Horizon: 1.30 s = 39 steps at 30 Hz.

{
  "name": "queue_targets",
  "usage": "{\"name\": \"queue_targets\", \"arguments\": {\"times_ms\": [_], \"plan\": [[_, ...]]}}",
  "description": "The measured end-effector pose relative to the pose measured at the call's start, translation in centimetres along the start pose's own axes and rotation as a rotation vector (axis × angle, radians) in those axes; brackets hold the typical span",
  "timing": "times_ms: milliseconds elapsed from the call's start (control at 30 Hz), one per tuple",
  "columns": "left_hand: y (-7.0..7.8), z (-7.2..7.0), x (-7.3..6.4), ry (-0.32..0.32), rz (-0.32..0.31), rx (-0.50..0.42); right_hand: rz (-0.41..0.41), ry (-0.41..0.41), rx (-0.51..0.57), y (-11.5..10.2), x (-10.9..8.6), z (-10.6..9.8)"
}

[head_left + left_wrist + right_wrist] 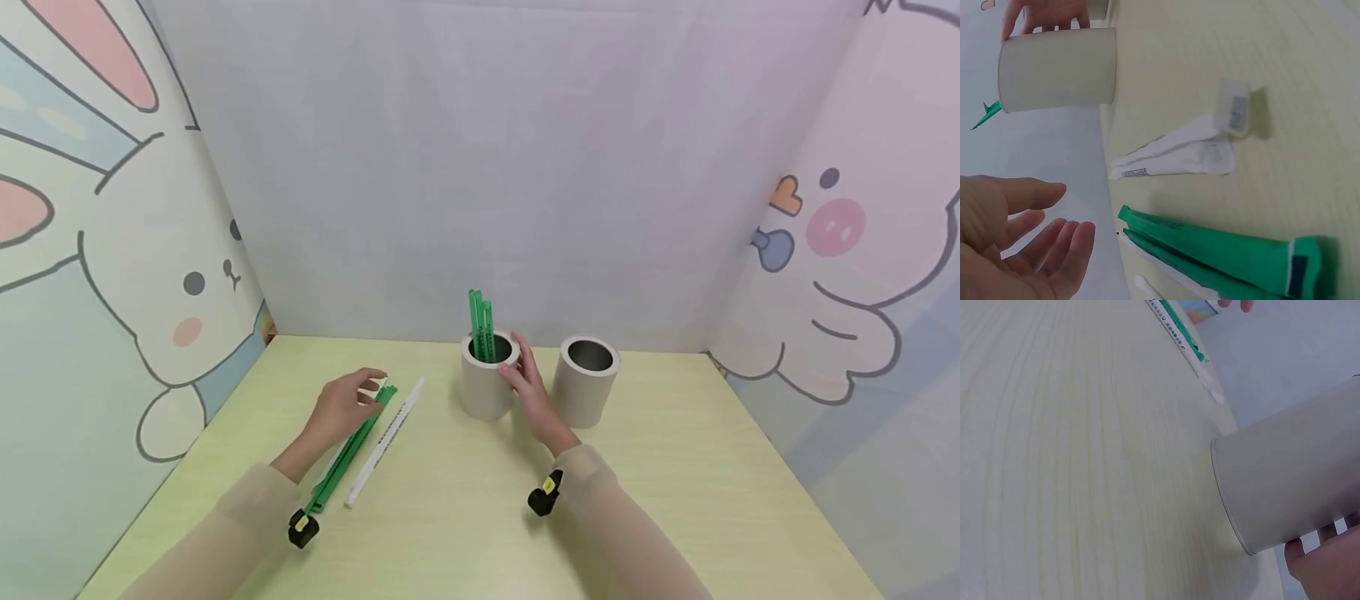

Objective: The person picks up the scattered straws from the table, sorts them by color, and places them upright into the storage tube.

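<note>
My right hand holds a light grey cylindrical cup from its right side, thumb at the front and fingers around the back. Several slim green wrapped sticks stand in that cup, leaning left. On the left, my left hand hovers by the far end of a small bunch of green wrapped sticks. In the left wrist view its fingers are loosely bent and apart from the thumb, with nothing between them. White wrapped sticks lie just right of the green bunch.
A second grey cup stands upright right of my right hand, with no sticks showing above its rim. All of this is on a pale wood-grain table. A grey cloth backdrop rises behind, with cartoon-printed panels at both sides.
</note>
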<state>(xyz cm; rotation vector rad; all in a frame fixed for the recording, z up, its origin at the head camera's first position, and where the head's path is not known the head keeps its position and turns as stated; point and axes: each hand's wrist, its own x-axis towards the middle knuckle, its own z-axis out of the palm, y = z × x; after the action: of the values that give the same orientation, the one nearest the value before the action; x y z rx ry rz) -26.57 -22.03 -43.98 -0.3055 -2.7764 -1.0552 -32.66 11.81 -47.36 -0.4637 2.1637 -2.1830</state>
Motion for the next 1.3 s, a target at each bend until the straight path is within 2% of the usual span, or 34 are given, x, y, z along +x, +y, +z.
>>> {"name": "queue_targets", "arguments": {"times_ms": [233,433,700,933,1300], "plan": [[-0.8,0.8,-1.0,-0.055,-0.031,0.101,0.004,-0.009,-0.006,0.0,0.0,0.1],[-0.9,1.2,-1.1,-0.11,-0.058,0.155,-0.009,0.006,-0.012,0.1,0.1,0.0],[-0.7,1.6,-1.1,-0.116,-0.048,0.258,-0.005,-0.005,-0.011,-0.2,0.1,0.1],[0.1,1.5,-1.3,-0.115,-0.055,0.265,-0.009,-0.006,-0.005,-0.1,0.2,0.0],[0.0,1.9,-1.2,-0.141,-0.047,0.256,-0.009,-0.006,-0.001,-0.2,0.1,0.1]]}}
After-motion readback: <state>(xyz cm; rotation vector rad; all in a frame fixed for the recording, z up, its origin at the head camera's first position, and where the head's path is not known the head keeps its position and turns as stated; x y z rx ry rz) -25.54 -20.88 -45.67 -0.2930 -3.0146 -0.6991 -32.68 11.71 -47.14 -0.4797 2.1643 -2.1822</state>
